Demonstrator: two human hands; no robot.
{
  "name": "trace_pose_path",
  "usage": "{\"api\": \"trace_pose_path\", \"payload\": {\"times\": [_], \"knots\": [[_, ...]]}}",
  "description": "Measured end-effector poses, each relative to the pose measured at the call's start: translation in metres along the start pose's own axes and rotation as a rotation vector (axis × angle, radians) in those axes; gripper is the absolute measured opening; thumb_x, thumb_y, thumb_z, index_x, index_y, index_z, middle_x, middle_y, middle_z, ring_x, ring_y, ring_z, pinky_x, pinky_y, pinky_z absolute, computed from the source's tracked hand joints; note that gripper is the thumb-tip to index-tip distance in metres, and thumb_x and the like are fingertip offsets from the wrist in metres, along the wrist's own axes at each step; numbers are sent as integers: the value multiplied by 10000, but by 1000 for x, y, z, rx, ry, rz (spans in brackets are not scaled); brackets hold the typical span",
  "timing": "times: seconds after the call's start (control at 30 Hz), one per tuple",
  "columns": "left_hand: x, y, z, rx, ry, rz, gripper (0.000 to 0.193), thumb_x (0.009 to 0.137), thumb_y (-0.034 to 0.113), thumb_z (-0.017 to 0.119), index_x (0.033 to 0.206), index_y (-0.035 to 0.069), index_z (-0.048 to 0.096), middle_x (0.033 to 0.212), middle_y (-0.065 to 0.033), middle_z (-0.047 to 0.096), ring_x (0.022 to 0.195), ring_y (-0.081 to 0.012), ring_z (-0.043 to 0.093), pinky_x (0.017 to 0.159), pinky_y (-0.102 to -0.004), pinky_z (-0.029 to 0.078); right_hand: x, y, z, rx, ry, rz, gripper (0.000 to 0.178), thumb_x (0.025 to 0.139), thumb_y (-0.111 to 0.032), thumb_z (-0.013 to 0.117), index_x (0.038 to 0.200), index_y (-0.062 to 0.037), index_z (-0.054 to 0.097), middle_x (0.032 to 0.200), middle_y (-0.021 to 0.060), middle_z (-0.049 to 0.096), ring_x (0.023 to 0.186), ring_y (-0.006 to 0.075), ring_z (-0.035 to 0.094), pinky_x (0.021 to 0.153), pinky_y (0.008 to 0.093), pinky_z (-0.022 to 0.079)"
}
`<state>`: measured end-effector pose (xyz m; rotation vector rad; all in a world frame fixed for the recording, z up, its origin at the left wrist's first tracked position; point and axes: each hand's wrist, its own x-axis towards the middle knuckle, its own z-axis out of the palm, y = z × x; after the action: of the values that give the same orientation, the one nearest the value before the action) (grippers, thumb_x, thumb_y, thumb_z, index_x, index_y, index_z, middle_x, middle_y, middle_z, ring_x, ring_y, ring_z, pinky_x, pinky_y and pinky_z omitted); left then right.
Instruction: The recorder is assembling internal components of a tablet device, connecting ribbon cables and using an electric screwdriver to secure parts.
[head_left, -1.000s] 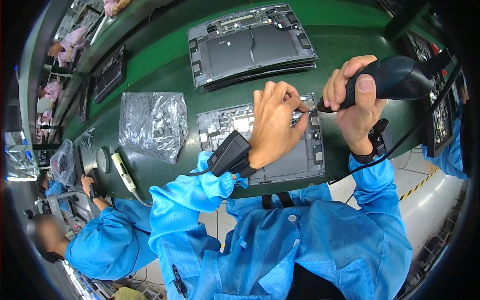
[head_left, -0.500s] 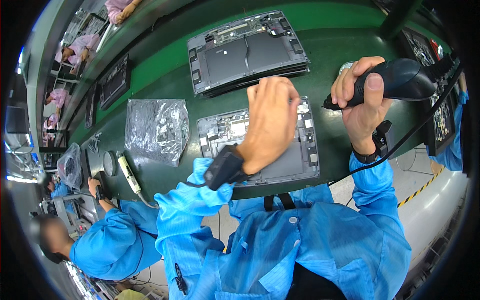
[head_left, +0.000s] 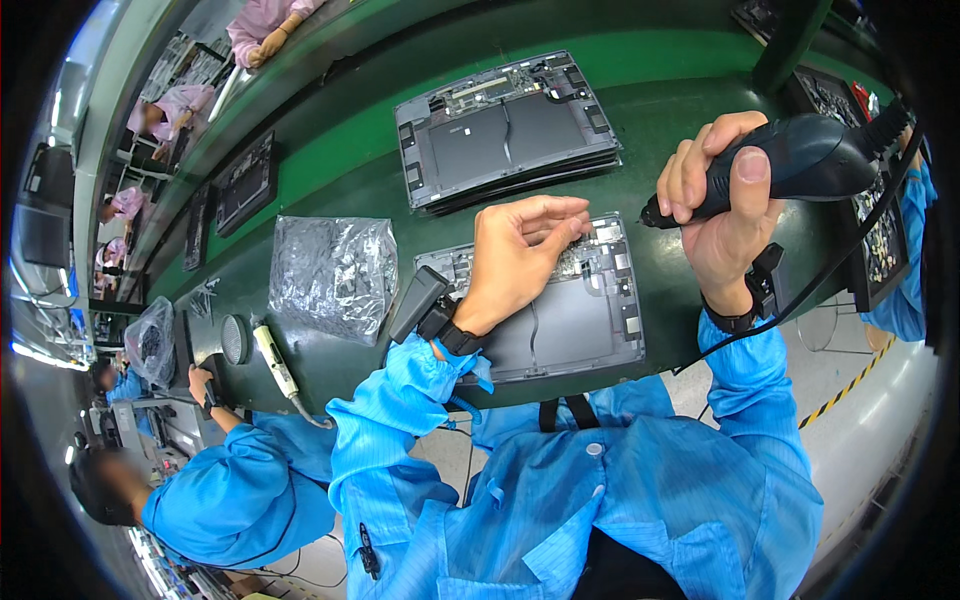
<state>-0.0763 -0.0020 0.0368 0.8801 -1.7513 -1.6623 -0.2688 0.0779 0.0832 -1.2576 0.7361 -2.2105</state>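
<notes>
My right hand (head_left: 728, 205) is wrapped round a black electric screwdriver (head_left: 800, 165), its tip pointing left, just beyond the right edge of an opened laptop base (head_left: 585, 320). That grey base lies flat on the bench in front of me, with its circuit board and batteries bare. Over its upper part hovers my left hand (head_left: 520, 255), thumb and fingertips drawn together in a pinch. Whatever they hold, if anything, is too small to make out. The hand hides much of the board's left side.
Behind the base stands a stack of similar laptop bases (head_left: 510, 135). To the left lie a clear plastic bag of dark parts (head_left: 335, 275), a pale electric screwdriver (head_left: 275, 362) and a round dish (head_left: 235, 340). A black cable (head_left: 830, 270) hangs at right. A co-worker (head_left: 230, 490) sits left.
My left hand has turned, its fingers now pointing right with the thumb showing. The right hand still holds the screwdriver, its tip slightly lower. The whole view has shifted a little.
</notes>
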Motion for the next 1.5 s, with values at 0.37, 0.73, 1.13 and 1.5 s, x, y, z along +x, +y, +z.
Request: {"api": "trace_pose_path", "payload": {"times": [0.37,0.73,1.13,1.5], "knots": [[-16,-6,-11,203,42,256,95,1025,13,727,1083,-60,739,956,-133,818,914,-183,807,834,-316,650,5,-9,42,112,-94,-12,325,1102,-344,579,1118,-24,526,670,75,554,527,124,518,530,308,495],[-32,-3,-13,249,91,469,125,951,-25,787,1050,-42,711,947,-130,803,902,-211,814,824,-327,637,-2,-11,59,33,-193,13,519,1088,-615,535,1084,-98,495,672,18,506,512,123,480,485,308,452],[-39,8,-14,258,57,394,139,950,-44,773,1053,-70,683,942,-155,796,923,-242,819,841,-340,647,-9,-9,70,12,-194,38,546,1075,-636,559,1086,-94,492,681,18,516,527,121,502,496,305,471],[-39,5,-15,324,54,431,166,958,-30,776,1096,-73,696,970,-183,800,943,-276,819,848,-364,653,-9,-12,69,2,-189,33,554,1071,-642,568,1099,-93,500,691,14,525,533,116,510,506,303,476]]}}
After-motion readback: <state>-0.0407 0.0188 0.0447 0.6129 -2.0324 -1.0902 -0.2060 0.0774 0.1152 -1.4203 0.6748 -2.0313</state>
